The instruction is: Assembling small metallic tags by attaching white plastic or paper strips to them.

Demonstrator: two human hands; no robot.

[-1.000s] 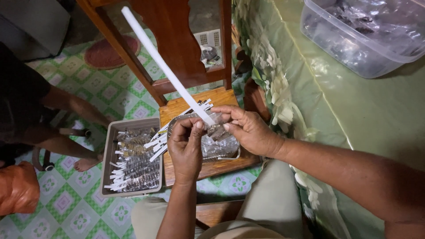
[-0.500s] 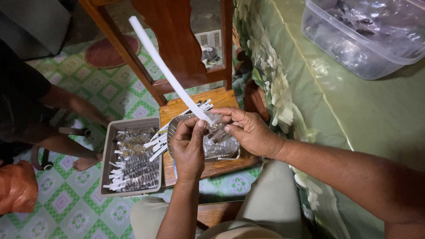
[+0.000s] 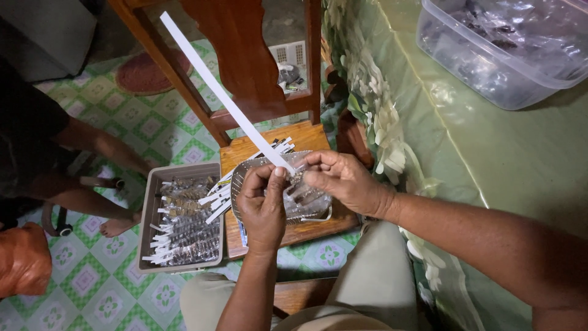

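Pinching lower end of long white strip [image 3: 223,92], left hand [image 3: 262,205] & right hand [image 3: 343,182] are working at frame ctr (above metal basket [image 3: 306,205]), both closed on it.

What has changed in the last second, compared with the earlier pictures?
Very little. The long white strip tilted slightly, its far end swinging a bit to the right and back. The left hand and right hand still pinch its lower end together over the small basket. The grey tray of finished pieces and the wooden chair stayed put.
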